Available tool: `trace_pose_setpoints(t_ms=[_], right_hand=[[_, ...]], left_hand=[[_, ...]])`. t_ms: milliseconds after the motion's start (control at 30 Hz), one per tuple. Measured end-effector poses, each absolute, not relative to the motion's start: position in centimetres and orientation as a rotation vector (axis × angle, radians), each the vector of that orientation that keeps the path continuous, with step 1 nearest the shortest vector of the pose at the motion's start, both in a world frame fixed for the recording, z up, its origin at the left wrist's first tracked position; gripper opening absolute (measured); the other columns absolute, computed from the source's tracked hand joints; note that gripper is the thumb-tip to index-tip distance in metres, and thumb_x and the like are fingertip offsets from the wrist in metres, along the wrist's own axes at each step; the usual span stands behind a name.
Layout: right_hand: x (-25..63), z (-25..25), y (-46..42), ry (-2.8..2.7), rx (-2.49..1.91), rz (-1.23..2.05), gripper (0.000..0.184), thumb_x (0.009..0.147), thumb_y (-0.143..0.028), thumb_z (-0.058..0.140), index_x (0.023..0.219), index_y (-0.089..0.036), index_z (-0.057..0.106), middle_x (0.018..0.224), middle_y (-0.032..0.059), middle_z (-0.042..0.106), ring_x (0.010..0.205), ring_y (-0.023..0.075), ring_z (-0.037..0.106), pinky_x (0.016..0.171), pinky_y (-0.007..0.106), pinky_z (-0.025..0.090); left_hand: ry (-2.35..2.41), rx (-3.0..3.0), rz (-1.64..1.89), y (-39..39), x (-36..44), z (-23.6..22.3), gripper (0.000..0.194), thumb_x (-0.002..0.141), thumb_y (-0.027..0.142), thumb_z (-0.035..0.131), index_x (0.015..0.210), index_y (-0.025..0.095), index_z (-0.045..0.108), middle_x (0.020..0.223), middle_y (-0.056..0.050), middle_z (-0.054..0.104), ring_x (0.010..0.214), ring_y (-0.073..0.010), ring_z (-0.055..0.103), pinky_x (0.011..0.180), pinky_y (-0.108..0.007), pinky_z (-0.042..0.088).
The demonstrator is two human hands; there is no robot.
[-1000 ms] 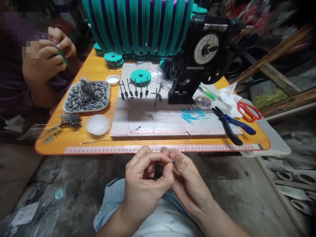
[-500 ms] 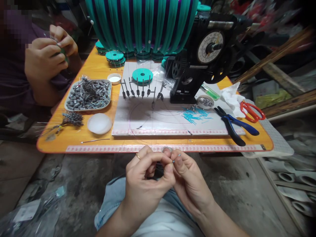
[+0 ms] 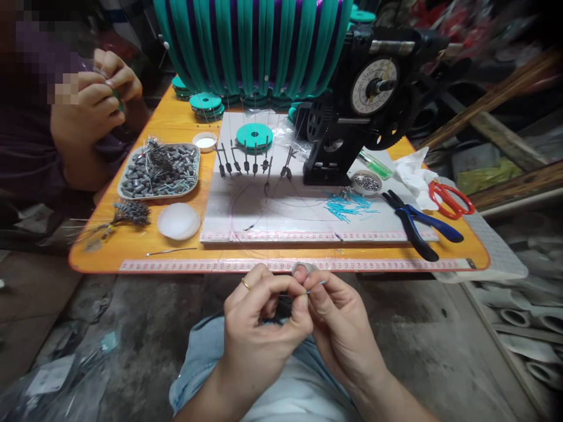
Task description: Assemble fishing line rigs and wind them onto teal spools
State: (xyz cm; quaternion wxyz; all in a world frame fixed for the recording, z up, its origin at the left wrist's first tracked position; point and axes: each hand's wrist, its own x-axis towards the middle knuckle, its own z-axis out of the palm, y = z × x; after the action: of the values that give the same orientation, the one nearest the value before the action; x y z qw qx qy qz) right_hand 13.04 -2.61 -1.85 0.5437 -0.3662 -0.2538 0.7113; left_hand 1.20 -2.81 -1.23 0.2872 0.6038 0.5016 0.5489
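Note:
Close together in front of the table edge, both of my hands work at fingertip level. A thin blue stick lies between thumb and fingers of my right hand, which is closed in a pinch. The thumb and index finger of my left hand, wearing a ring, press together at the stick's inner end; what they grip is hidden. A pale round thing shows behind the right fingertips. Similar blue sticks lie in a loose pile on the white board.
Teal spools on a black winding machine hang dark weighted lines over the board. A tray holds grey weights. Blue-handled pliers, red scissors and a bead dish lie right. At left, another person's hands work.
The blue stick shows longer and straighter between my right fingers. My hands stay nearly in place. One hanging weight has swung slightly left.

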Motion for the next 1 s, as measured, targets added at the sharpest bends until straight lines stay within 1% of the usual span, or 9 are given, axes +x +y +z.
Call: trace_pose_setpoints(t_ms=[167,300,500,733,900,1000], right_hand=[[12.91,-1.68,-2.50,-0.595,-0.870,1.690,0.008,0.081,-0.032,0.078,0.081,-0.025,0.076,0.093,0.0022,0.070,0.085,0.0119,0.065,0.079,0.023,0.053],[12.94,-1.42,-2.53,-0.581,-0.877,1.685,0.007,0.080,-0.032,0.079,0.079,-0.025,0.076,0.092,0.0017,0.070,0.083,0.0104,0.065,0.079,0.020,0.052],[12.95,-1.43,-2.57,-0.591,-0.869,1.676,0.006,0.081,-0.031,0.078,0.079,-0.026,0.076,0.093,0.0011,0.070,0.080,0.0094,0.065,0.076,0.018,0.053],[12.85,-1.43,-2.59,-0.596,-0.901,1.673,0.007,0.080,-0.033,0.079,0.078,-0.026,0.076,0.092,0.0016,0.071,0.084,0.0117,0.065,0.079,0.021,0.052],[12.77,-1.29,-2.67,-0.596,-0.896,1.689,0.007,0.081,-0.033,0.078,0.079,-0.027,0.076,0.093,0.0011,0.070,0.079,0.0104,0.064,0.076,0.022,0.052],[12.74,-1.31,-2.62,-0.608,-0.914,1.663,0.007,0.080,-0.033,0.079,0.079,-0.026,0.075,0.092,0.0017,0.070,0.084,0.0122,0.064,0.078,0.022,0.052]], left_hand=[[1.332,1.623,1.489,-2.83,1.28,-1.21,0.014,0.079,0.006,0.065,0.080,0.021,0.064,0.064,0.005,0.048,0.054,-0.0062,0.040,0.048,-0.016,0.035],[1.328,1.622,1.495,-2.77,1.28,-1.23,0.015,0.079,0.006,0.065,0.082,0.021,0.064,0.065,0.004,0.051,0.054,-0.0068,0.041,0.048,-0.017,0.036],[1.323,1.626,1.488,-2.87,1.13,-1.37,0.016,0.078,0.005,0.065,0.083,0.020,0.065,0.066,0.004,0.051,0.054,-0.0069,0.040,0.047,-0.017,0.035],[1.338,1.636,1.499,-2.96,1.18,-1.15,0.016,0.078,0.005,0.065,0.081,0.020,0.065,0.064,0.005,0.050,0.053,-0.0068,0.040,0.047,-0.018,0.034],[1.335,1.669,1.502,-2.94,1.09,-1.06,0.016,0.079,0.004,0.065,0.082,0.020,0.064,0.064,0.005,0.048,0.054,-0.0066,0.039,0.049,-0.018,0.035],[1.334,1.688,1.502,-2.97,1.05,-1.11,0.016,0.079,0.004,0.066,0.082,0.020,0.063,0.064,0.005,0.049,0.054,-0.0066,0.039,0.049,-0.018,0.035]])
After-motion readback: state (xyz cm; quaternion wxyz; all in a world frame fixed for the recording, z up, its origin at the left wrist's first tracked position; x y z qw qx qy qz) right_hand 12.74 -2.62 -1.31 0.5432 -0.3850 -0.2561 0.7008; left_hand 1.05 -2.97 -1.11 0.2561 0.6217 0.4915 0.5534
